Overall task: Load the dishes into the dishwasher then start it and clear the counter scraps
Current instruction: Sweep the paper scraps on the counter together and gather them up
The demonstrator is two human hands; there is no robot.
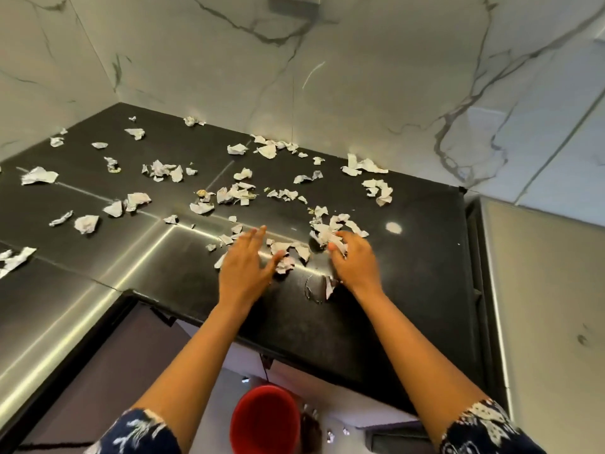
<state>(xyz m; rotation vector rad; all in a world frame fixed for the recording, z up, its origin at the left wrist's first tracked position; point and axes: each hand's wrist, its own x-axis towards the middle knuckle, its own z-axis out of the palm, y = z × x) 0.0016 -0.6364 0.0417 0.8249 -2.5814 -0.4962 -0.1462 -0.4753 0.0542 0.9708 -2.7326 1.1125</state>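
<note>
Red bin (265,421) below; crumpled white paper scraps (235,193) litter black counter (409,257).

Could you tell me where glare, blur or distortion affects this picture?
Head view: bright glare streaks cross the dark counter at left; the left hand is motion-blurred, the right hand slightly; wide-angle distortion bends the counter edges and marble wall; paper scraps stay fairly sharp.

body: two bare forearms, uncovered from elbow to wrist | left hand (244,270): bare, no glove, ring or watch showing | right hand (355,262): bare, likewise unadorned | dark navy short fabric sleeves (484,427): white floral-style print, cut off at the picture's lower edge
</note>
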